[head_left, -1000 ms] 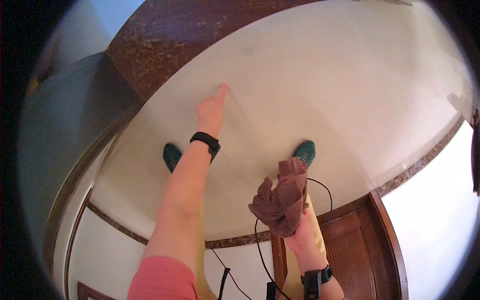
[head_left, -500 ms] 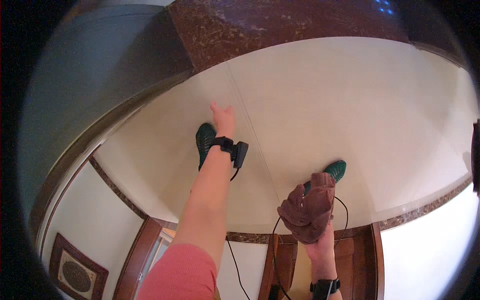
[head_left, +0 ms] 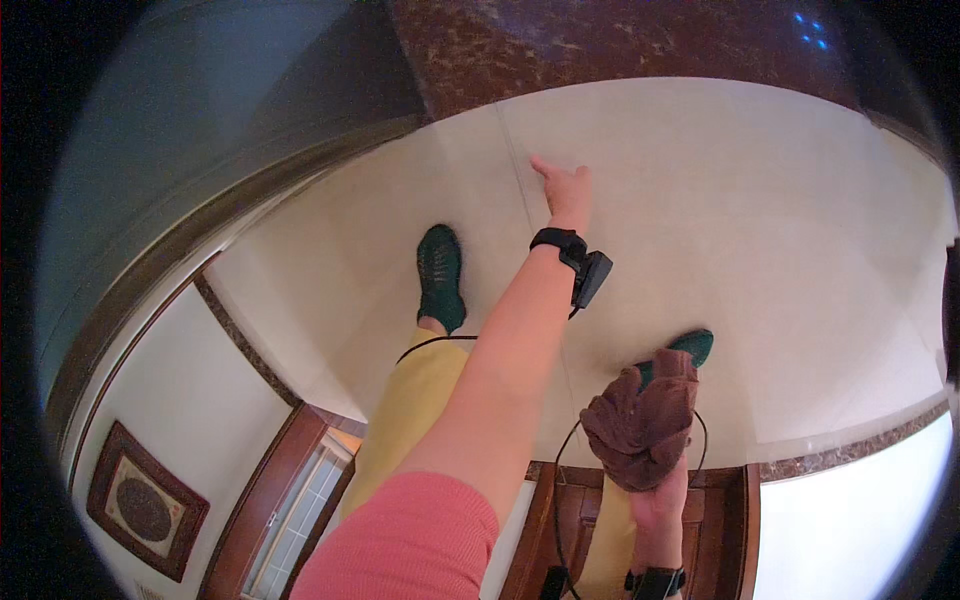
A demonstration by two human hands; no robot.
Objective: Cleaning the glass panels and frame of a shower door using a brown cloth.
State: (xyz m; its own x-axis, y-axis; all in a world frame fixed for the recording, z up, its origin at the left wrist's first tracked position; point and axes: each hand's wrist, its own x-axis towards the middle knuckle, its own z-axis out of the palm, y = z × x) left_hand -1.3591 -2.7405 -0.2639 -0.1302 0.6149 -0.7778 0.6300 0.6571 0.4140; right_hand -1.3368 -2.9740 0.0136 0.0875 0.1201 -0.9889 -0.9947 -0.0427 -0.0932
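Note:
My left arm reaches forward in its pink sleeve, a black strap with a small box (head_left: 590, 278) round the wrist. At its end my left hand (head_left: 570, 193) hangs over the pale floor (head_left: 740, 210), fingers apart and nothing seen in them. Lower right, my right hand (head_left: 660, 505) is closed on a crumpled brown cloth (head_left: 640, 425), whose folds cover most of the fingers. Past the cloth shows part of a green shoe (head_left: 692, 346) on my right foot. The other green shoe (head_left: 439, 275) stands flat on the floor left of my left arm.
A dark red-brown marble surface (head_left: 600, 40) borders the floor ahead, with blue light spots on it. A grey-blue panel (head_left: 210, 130) rises at left. Behind me are a framed picture (head_left: 147, 505) and wooden doors (head_left: 710, 530). A thin black cable (head_left: 562, 500) hangs near my right arm.
My left hand has swung right and farther forward, away from the left shoe, which now shows fully. The brown cloth in my right hand has shifted slightly right.

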